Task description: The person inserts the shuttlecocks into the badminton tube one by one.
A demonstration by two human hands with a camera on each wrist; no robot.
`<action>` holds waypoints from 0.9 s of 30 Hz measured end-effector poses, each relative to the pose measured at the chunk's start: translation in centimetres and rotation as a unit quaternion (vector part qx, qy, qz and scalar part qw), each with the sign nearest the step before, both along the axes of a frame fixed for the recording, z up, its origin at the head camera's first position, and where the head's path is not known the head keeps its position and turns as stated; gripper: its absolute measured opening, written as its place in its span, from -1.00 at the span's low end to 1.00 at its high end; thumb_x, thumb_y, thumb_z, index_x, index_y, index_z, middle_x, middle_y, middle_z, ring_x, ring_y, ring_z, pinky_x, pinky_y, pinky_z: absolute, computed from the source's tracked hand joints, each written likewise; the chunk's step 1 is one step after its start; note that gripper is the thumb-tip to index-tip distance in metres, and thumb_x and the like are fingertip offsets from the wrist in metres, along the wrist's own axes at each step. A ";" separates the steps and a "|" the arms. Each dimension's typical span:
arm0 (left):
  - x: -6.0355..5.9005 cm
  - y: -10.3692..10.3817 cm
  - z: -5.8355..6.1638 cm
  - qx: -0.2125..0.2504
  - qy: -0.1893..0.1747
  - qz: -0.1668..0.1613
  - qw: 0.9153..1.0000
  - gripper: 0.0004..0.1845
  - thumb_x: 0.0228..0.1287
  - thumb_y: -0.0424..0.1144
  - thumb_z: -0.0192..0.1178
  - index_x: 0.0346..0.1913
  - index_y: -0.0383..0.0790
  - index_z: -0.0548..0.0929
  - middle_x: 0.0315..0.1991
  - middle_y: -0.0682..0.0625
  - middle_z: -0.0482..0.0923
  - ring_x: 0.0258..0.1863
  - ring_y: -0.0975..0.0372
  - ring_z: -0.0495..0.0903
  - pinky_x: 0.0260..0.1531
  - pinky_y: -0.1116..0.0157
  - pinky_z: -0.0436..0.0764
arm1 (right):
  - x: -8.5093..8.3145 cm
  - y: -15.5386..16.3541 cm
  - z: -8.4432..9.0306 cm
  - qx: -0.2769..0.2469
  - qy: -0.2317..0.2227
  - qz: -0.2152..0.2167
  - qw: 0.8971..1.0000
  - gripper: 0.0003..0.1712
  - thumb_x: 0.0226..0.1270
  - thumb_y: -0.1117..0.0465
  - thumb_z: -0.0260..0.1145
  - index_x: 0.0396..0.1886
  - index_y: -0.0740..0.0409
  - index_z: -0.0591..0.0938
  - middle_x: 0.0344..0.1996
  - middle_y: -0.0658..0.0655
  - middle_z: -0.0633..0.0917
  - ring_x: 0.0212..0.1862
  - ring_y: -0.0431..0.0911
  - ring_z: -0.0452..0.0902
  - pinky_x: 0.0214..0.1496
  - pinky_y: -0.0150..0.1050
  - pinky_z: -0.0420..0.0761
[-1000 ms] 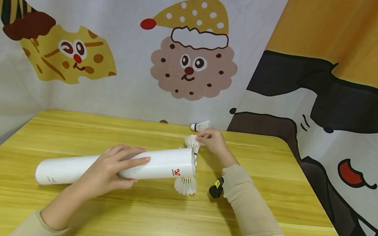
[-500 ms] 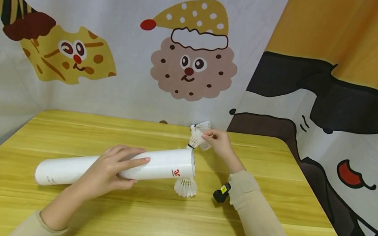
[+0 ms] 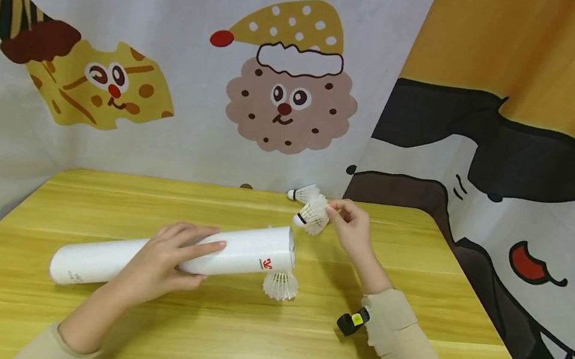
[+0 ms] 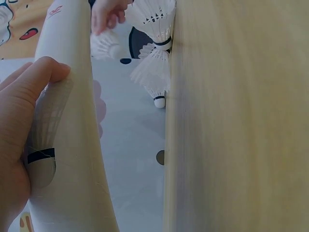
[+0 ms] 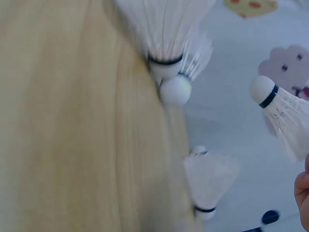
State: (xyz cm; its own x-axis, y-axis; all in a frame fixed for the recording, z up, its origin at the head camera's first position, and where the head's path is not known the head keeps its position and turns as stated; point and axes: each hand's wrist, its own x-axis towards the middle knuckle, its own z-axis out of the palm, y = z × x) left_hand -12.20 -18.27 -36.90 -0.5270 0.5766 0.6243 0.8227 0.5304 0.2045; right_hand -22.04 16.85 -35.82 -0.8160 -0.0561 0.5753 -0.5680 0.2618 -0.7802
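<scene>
Gripping the long white cardboard shuttlecock tube (image 3: 174,255) near its middle, the left hand (image 3: 164,263) curls its fingers over the top and its thumb underneath, holding it slanted with the left end low by the yellow wooden surface (image 3: 244,343) and the right, open end raised a little. Through the tube's thin wall the left wrist view shows the shadow of a shuttlecock (image 4: 42,159) with a dark band, sitting inside beside the palm.

Just below the tube's open right end, a white feather shuttlecock (image 3: 280,286) stands on the surface with its skirt spread downward, touching or nearly touching the tube's rim; which of the two cannot be told.

Further right and farther off, the right hand (image 3: 352,227) pinches the feather skirt of another white shuttlecock with a black band (image 3: 311,216) between thumb and fingertips, the other fingers loosely curled. This shuttlecock is in the air above the surface, its cork tip pointing left and down toward the tube's open end, near it but apart.

Behind it, at the far edge of the surface, a third loose white shuttlecock (image 3: 303,193) lies on its side, cork to the left. A cartoon-printed cloth backdrop (image 3: 289,83) hangs behind and to the right.
</scene>
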 end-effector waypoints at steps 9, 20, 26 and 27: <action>0.1 -0.1 0.1 0.001 -0.002 0.003 1.000 -0.42 0.17 0.01 0.29 0.29 0.05 0.52 0.23 -0.05 0.46 0.09 0.07 0.43 -0.05 -0.03 0.39 | 4.0 0.2 1.0 -0.081 0.078 0.042 0.993 -0.78 0.26 0.38 0.30 -0.41 0.54 0.55 -0.49 0.04 0.55 -0.57 -0.27 0.28 -0.55 -0.47 0.30; 0.0 0.0 -0.1 0.007 0.011 -0.002 1.000 -0.44 0.20 0.03 0.27 0.28 0.03 0.53 0.20 -0.07 0.47 0.07 0.07 0.45 -0.06 -0.02 0.40 | 6.1 0.1 0.8 -0.132 0.091 0.088 0.983 -0.83 0.24 0.42 0.31 -0.39 0.53 0.55 -0.41 0.06 0.60 -0.50 -0.23 0.36 -0.50 -0.45 0.37; -0.1 0.0 -0.1 0.007 0.014 0.001 1.000 -0.44 0.34 0.21 -0.03 0.27 0.03 0.53 0.21 -0.05 0.47 0.05 0.07 0.45 -0.07 -0.03 0.39 | 6.9 -1.0 0.2 -0.107 0.094 0.097 0.985 -0.95 0.21 0.53 0.27 -0.39 0.50 0.56 -0.44 0.03 0.58 -0.54 -0.23 0.30 -0.56 -0.41 0.30; -0.1 0.1 -0.1 0.006 0.014 0.001 1.000 -0.44 0.34 0.21 -0.03 0.27 0.03 0.53 0.21 -0.05 0.47 0.06 0.07 0.45 -0.07 -0.02 0.39 | 7.0 -1.1 0.1 -0.103 0.091 0.097 0.986 -0.95 0.21 0.52 0.28 -0.39 0.49 0.56 -0.45 0.03 0.58 -0.54 -0.23 0.30 -0.56 -0.40 0.30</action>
State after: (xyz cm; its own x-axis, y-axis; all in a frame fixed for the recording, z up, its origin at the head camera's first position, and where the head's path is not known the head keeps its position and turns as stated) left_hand -12.27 -18.22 -36.99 -0.5103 0.5674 0.6463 0.8271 0.5297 0.1880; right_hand -15.00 15.71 -35.77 -0.6836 -0.0675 0.7268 -0.7274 -0.0191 -0.6859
